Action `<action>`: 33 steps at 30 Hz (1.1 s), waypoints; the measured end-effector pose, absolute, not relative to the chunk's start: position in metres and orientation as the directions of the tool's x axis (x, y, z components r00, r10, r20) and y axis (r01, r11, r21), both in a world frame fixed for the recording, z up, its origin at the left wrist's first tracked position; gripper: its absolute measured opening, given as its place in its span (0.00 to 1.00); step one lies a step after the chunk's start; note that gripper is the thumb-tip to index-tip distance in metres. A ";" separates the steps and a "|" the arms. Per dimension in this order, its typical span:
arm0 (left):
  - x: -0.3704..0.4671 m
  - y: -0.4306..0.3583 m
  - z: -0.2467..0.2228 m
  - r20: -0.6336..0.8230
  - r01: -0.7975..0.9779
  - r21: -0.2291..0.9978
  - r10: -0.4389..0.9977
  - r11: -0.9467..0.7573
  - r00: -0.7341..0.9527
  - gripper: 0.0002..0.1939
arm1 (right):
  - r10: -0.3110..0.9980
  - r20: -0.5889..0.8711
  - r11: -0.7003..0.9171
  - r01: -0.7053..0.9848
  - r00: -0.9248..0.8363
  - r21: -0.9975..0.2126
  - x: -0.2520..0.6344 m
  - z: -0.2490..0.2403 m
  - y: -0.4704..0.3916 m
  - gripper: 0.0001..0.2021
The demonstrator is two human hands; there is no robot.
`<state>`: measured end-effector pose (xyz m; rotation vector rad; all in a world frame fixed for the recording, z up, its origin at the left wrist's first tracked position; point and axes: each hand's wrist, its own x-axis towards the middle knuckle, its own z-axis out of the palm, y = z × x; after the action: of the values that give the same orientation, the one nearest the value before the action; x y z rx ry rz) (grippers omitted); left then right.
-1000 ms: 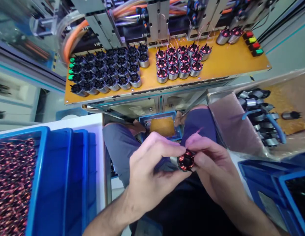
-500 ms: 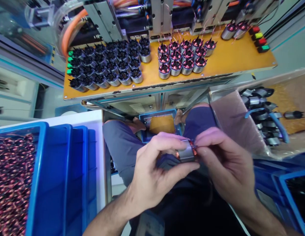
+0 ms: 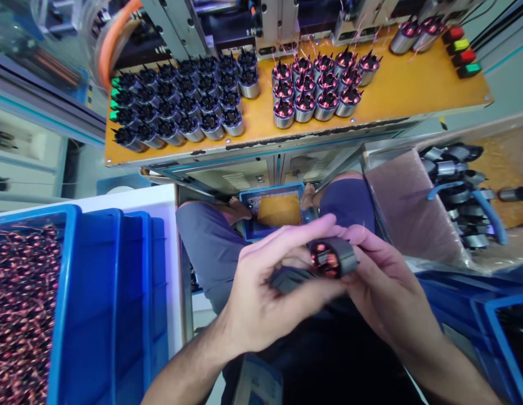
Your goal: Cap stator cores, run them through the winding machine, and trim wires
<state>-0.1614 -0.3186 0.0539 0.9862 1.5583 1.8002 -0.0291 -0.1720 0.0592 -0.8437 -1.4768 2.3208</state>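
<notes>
Above my lap, a metal cylinder with copper windings (image 3: 346, 257) is held between both hands, its coil-filled end turned toward the left. My right hand (image 3: 392, 281) grips its right side with thumb and fingers. My left hand (image 3: 274, 287) curves around the left side, fingers over the top and a blurred thumb below, touching it. On the orange bench top stand wound cylinders (image 3: 327, 106) with copper coils and, left of them, rows of cylinders with black tops (image 3: 189, 125).
Blue bins (image 3: 93, 304) stand at the left, the nearest full of copper-wound parts (image 3: 21, 309). An open box at the right holds metal cylinders (image 3: 455, 194). Machine fixtures (image 3: 278, 25) rise behind the bench (image 3: 261, 121). A blue tray (image 3: 279, 211) lies on the floor.
The held cylinder has turned so its coil-filled end shows, and has moved slightly right. My right hand now holds its side rather than the wires at its end. The view has shifted slightly.
</notes>
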 end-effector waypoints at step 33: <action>-0.150 -0.321 0.052 0.076 0.134 0.991 0.851 -0.006 -0.519 0.10 | 0.259 0.030 0.485 0.103 -0.966 -0.868 -0.021 0.081 -0.117 0.08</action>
<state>-0.1504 -0.3214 0.0525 1.0258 1.6904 1.5769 -0.0214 -0.1172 0.0807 -0.3157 -2.5692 1.4862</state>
